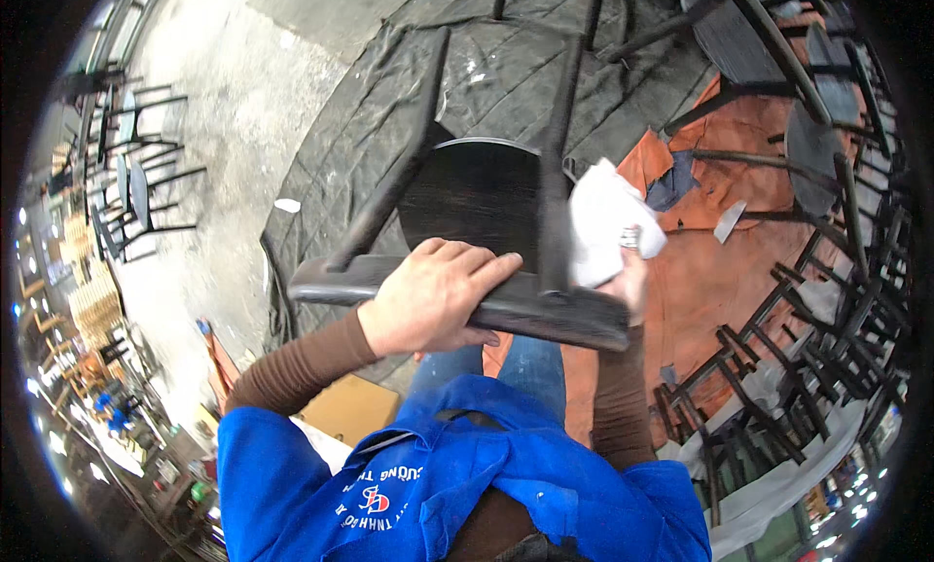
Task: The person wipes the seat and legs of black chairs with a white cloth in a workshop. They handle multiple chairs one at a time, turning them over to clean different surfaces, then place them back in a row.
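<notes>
In front of me is a dark wooden chair (pixel 474 194), its curved backrest nearest my body and its round-edged seat beyond. My left hand (pixel 433 294) wraps over the top of the backrest, thumb below it and fingers across it. On the chair's right side, my right hand (pixel 631 282) holds a crumpled white cloth (pixel 611 217) beside the right rear post. That hand is partly blurred and partly hidden behind the backrest's end, so I cannot tell whether the cloth touches the post.
A dark tarp (pixel 341 163) covers the floor beneath the chair, with orange sheeting (pixel 700 290) to the right. More dark chairs (pixel 812 144) crowd the right side. Other chairs (pixel 141 192) stand at the far left. A cardboard piece (pixel 352 408) lies near my left elbow.
</notes>
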{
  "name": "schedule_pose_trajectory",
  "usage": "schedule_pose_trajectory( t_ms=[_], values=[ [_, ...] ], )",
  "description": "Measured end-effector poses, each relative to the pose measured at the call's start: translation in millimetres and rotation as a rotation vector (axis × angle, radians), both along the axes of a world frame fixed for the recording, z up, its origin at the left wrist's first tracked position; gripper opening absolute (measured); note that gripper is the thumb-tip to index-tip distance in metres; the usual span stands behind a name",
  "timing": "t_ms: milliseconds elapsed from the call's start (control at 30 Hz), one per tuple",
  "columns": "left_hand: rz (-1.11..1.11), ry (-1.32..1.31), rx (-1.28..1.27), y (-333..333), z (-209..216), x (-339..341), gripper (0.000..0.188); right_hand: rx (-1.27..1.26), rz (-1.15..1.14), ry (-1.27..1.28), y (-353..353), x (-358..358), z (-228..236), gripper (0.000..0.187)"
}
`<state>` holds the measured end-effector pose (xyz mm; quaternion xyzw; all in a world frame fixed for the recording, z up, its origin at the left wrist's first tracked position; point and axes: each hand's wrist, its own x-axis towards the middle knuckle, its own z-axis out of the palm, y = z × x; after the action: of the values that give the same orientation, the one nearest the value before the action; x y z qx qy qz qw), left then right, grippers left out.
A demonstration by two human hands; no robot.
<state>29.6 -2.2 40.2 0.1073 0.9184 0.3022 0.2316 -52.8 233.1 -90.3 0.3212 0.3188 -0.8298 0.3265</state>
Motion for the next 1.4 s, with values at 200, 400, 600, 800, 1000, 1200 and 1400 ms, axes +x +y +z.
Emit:
schedule_pose_trajectory(
  t_ms=[200,400,600,800,1000,1200,1400],
  values=[
    [0.085,0.211,-0.172,-5,22,-2,0.066,0.445,0.410,0.607,-32,12,-5,0.036],
    [0.223,0.106,-0.256,-43,22,62,0.067,0.955,0.722,1.290,22,-17,-100,0.050],
    [0.304,0.134,-0.195,-33,12,100,0.057,0.850,0.988,1.731,-104,-26,-127,0.062],
    [0.500,0.200,-0.177,-47,4,138,0.056,0.633,1.034,1.591,-83,-34,-128,0.066],
    [0.481,0.252,-0.187,-127,17,115,0.051,0.699,0.776,1.282,-86,-27,-167,0.038],
    [0.433,0.766,-0.404,-187,2,1,0.046,0.900,0.505,1.069,-120,-16,-169,0.031],
    [0.209,0.886,-0.234,-135,-25,-152,0.045,0.899,0.323,0.621,-82,33,-216,0.037]
  ],
)
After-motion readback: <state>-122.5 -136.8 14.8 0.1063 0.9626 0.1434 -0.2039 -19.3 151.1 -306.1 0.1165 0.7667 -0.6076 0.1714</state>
